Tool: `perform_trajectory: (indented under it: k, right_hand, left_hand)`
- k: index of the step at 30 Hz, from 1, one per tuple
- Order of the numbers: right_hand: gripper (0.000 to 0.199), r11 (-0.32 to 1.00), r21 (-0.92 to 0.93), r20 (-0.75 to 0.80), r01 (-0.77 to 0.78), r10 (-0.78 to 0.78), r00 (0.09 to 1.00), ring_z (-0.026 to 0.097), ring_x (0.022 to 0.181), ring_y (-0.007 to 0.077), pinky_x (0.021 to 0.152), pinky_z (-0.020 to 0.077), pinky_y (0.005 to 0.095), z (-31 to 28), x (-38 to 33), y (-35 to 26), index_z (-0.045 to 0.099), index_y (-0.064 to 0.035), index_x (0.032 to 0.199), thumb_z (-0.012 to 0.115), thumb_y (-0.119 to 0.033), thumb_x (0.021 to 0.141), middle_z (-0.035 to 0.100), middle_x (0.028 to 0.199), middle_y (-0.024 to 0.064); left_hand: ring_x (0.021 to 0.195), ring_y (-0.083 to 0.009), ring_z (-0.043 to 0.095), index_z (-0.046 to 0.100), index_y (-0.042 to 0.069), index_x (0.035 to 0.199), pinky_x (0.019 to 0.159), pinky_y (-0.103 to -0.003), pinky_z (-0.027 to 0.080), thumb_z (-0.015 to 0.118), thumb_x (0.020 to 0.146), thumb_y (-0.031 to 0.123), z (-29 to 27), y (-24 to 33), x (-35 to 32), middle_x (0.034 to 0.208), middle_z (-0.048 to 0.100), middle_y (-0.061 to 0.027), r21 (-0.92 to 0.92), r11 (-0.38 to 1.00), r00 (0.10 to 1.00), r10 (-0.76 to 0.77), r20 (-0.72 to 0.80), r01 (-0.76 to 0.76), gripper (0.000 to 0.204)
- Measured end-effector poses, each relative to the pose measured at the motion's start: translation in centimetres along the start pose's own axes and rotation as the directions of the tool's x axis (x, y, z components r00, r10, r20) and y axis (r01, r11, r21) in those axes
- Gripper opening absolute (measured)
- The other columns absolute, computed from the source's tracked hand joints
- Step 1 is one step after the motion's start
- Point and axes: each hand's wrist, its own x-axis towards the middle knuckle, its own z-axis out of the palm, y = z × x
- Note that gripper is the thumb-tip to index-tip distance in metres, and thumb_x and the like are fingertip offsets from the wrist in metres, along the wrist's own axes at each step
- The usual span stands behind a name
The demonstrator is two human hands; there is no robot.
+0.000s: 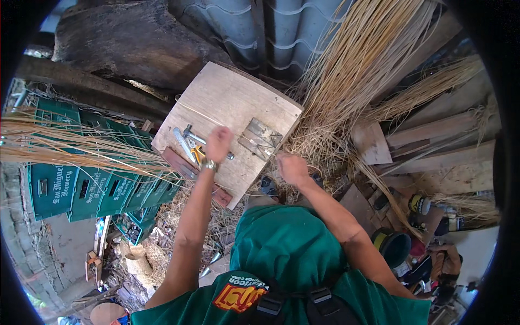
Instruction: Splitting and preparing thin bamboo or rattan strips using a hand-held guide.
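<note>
My left hand [219,143], with a watch at the wrist, is over the middle of a wooden board table [216,89]. Its fingers are smeared by motion. A thin pale cane-like strip [197,111] runs from the table's left side toward that hand. At the near right edge lies a small wooden block [260,138] with metal pieces fixed on it. Just beside the block, my right hand [292,169] is closed in a pinch, apparently on the strip's end; the fingertips hide most of it.
By my left hand lie a hammer [192,134], yellow-handled pliers [199,154] and a knife-like blade [184,145]. Green plastic crates [97,187] stand left, with long strips [81,143] across them. A big strip bundle [360,49] leans at the right, above a bucket [392,246].
</note>
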Motion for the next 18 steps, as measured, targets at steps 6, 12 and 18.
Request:
perform_trajectory:
  k: [6,12,18]
  right_hand:
    - [0.021,0.964,0.131,0.152,-0.229,0.209,0.966,0.064,0.083,0.0389,0.074,0.0515,0.0466,0.7,1.3,-1.0,0.065,-0.0061,0.093,0.051,-0.021,0.086,0.067,0.089,0.0194]
    - [0.027,0.825,0.361,0.313,-0.435,0.332,0.89,0.064,0.09,0.0379,0.084,0.0493,0.0415,1.4,1.8,0.1,0.068,-0.0043,0.091,0.051,-0.024,0.084,0.067,0.093,0.022]
    - [0.029,0.816,0.376,0.324,-0.439,0.327,0.888,0.063,0.092,0.0363,0.084,0.0484,0.0409,1.7,1.8,0.9,0.067,-0.0034,0.092,0.051,-0.027,0.084,0.066,0.095,0.0216]
  left_hand:
    - [0.065,-0.0254,0.062,0.06,0.001,0.094,0.061,-0.036,0.048,0.059,0.09,0.023,2.9,-0.3,-5.0,0.071,0.063,-0.0118,-0.093,0.985,0.969,-0.126,0.211,0.149,0.022]
    - [0.076,-0.0387,0.063,0.059,0.002,0.094,0.067,-0.046,0.05,0.055,0.09,0.024,2.4,0.5,-4.6,0.075,0.064,-0.0211,0.211,0.974,0.955,0.014,0.296,-0.08,0.022]
    - [0.065,-0.0343,0.064,0.06,0.006,0.092,0.061,-0.044,0.049,0.053,0.093,0.027,4.7,0.0,-4.8,0.065,0.063,-0.014,0.352,0.932,0.967,-0.001,0.255,-0.091,0.022]
